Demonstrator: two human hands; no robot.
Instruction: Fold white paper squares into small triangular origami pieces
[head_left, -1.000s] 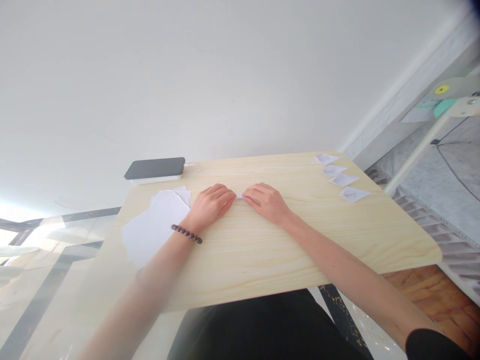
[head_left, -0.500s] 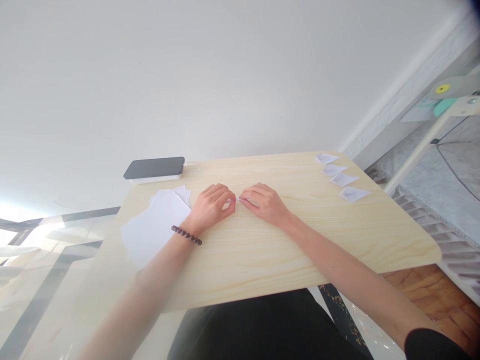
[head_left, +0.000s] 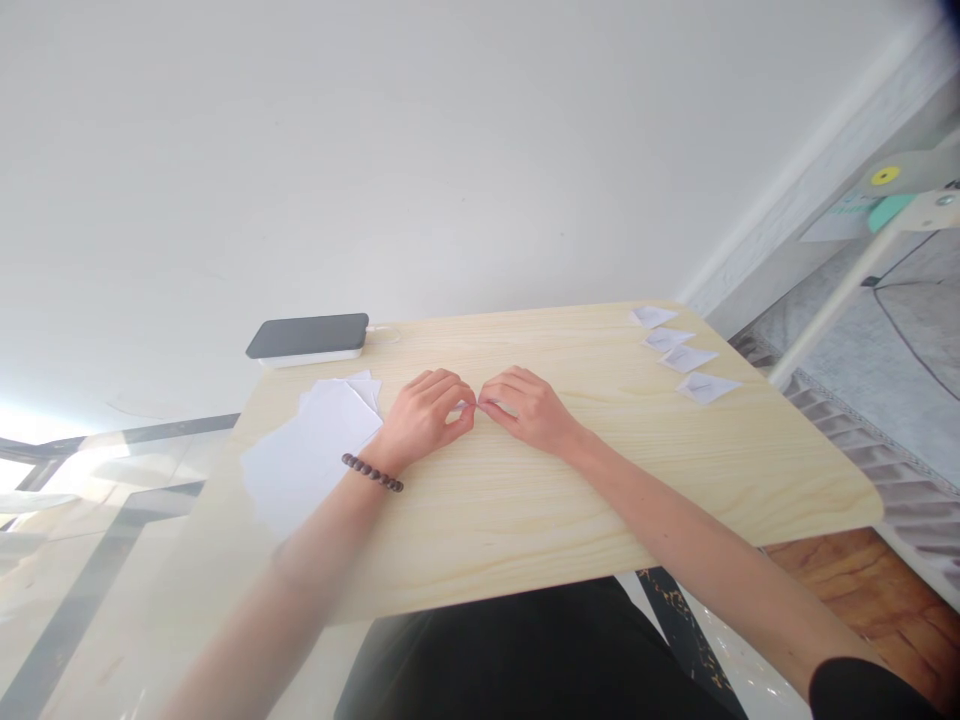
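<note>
My left hand [head_left: 427, 408] and my right hand [head_left: 529, 408] meet fingertip to fingertip above the middle of the wooden table [head_left: 510, 530]. Thumb and forefinger of each are pinched on a small piece of white folded paper [head_left: 462, 405], mostly hidden by the fingers. Only a sliver of it shows inside the loop of my left fingers. Beside my left wrist, partly under the forearm, lies a loose stack of white paper sheets [head_left: 307, 450]. A dark bead bracelet [head_left: 373, 472] circles that wrist.
At the back left a black phone [head_left: 309, 336] rests on a white block with a cable [head_left: 386, 333]. Several folded white paper shapes [head_left: 709, 387] line the right side of the table. A wall [head_left: 450, 160] rises behind, and a pale metal post [head_left: 832, 300] stands to the right.
The fingertips have shifted slightly toward me and turned into rounder pinches, closing up on each other. The paper between them, visible earlier, is now mostly covered. The stack and folded shapes stay put.
</note>
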